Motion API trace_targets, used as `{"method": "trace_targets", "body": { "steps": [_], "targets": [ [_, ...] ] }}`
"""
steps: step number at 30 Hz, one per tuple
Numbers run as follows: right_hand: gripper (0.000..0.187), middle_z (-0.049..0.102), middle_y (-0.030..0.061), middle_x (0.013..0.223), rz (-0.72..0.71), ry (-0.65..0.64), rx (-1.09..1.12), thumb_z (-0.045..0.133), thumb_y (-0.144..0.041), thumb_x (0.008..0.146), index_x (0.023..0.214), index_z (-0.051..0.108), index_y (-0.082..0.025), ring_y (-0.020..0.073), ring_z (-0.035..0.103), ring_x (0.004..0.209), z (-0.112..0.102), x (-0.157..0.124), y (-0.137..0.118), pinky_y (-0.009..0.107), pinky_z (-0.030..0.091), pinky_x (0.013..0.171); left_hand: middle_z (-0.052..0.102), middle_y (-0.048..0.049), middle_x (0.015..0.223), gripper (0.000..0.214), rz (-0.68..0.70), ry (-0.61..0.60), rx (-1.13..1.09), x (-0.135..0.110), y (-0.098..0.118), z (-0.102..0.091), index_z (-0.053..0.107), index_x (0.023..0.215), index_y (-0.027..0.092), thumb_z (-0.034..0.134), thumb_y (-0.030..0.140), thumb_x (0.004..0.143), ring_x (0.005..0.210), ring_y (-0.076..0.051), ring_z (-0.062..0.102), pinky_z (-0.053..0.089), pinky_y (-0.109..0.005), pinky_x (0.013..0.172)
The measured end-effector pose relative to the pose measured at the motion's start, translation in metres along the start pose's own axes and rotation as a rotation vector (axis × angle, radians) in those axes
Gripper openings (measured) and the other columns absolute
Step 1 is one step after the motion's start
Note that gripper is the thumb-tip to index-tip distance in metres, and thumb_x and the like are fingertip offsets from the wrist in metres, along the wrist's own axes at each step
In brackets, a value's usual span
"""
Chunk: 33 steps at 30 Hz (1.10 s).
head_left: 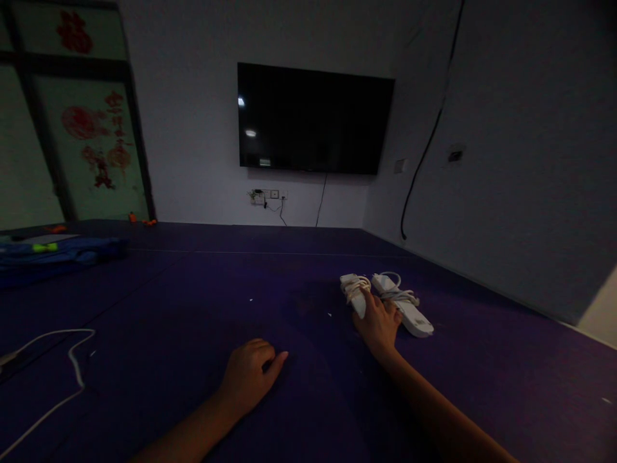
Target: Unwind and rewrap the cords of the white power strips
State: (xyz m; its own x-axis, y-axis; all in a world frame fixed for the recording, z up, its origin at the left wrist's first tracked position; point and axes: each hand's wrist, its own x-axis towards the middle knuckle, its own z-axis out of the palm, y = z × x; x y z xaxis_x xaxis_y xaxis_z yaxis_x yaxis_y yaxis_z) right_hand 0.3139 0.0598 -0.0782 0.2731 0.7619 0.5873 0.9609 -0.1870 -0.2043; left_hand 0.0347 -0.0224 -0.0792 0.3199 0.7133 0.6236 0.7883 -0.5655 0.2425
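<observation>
Two white power strips lie side by side on the purple surface to the right of centre, each with a white cord bundled around it. My right hand (378, 323) grips the left power strip (348, 280), fingers over its near end and part of its cord. Just beyond those fingers, the right power strip (418, 323) lies slanted, its cord looped across its far half. On the bare purple surface rests my left hand (249, 374), holding nothing. Its fingers are loosely curled, and its thumb is stretched out apart from them.
The purple surface (231, 276) runs to the walls. A white cable (77, 366) curves at the lower left. Blue cloth (91, 254) lies at the far left, with small orange objects (149, 222) near the door. A television (313, 119) hangs above wall sockets (274, 194).
</observation>
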Motion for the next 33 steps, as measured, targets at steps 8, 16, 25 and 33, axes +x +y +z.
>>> {"method": "trace_targets", "body": {
  "steps": [8, 16, 25, 33],
  "targets": [
    [0.045, 0.053, 0.0077, 0.122, -0.149, 0.108, 0.589, 0.052, -0.036, 0.075, 0.118, 0.048, -0.023, 0.0306, 0.034, 0.121, -0.011, -0.027, -0.046, 0.046, 0.028, 0.098, 0.057, -0.0003, 0.053, 0.041, -0.169, -0.018, -0.234, 0.001, 0.004, -0.001, 0.057, 0.053, 0.018, 0.047, 0.042, 0.084, 0.052, -0.013, 0.052, 0.036, -0.024, 0.052],
    [0.049, 0.050, 0.0074, 0.126, -0.071, -0.288, 1.597, 0.060, -0.037, 0.077, 0.121, 0.042, -0.026, 0.0225, 0.046, 0.117, -0.046, -0.091, -0.104, 0.038, 0.035, 0.099, 0.066, -0.0140, 0.110, 0.057, -0.520, 0.000, -0.891, 0.008, -0.003, 0.005, 0.060, 0.108, 0.014, 0.061, 0.056, 0.069, 0.096, -0.026, 0.061, 0.048, -0.034, 0.076],
    [0.063, 0.060, 0.0087, 0.115, 0.339, -0.843, 2.080, 0.065, -0.047, 0.069, 0.123, 0.044, -0.024, 0.0274, 0.055, 0.106, -0.062, -0.110, -0.114, 0.040, 0.043, 0.086, 0.066, -0.0118, 0.107, 0.062, -0.504, -0.104, -1.272, 0.004, 0.008, 0.004, 0.054, 0.112, 0.015, 0.063, 0.058, 0.068, 0.097, -0.027, 0.062, 0.048, -0.039, 0.082],
    [0.064, 0.062, 0.0075, 0.111, 0.317, -0.957, 2.057, 0.067, -0.047, 0.065, 0.122, 0.048, -0.025, 0.0273, 0.055, 0.106, -0.062, -0.107, -0.107, 0.040, 0.042, 0.088, 0.063, -0.0103, 0.115, 0.058, -0.476, -0.048, -1.316, 0.000, 0.014, 0.003, 0.050, 0.118, 0.018, 0.066, 0.049, 0.070, 0.105, -0.025, 0.058, 0.044, -0.038, 0.091]
  ]
}}
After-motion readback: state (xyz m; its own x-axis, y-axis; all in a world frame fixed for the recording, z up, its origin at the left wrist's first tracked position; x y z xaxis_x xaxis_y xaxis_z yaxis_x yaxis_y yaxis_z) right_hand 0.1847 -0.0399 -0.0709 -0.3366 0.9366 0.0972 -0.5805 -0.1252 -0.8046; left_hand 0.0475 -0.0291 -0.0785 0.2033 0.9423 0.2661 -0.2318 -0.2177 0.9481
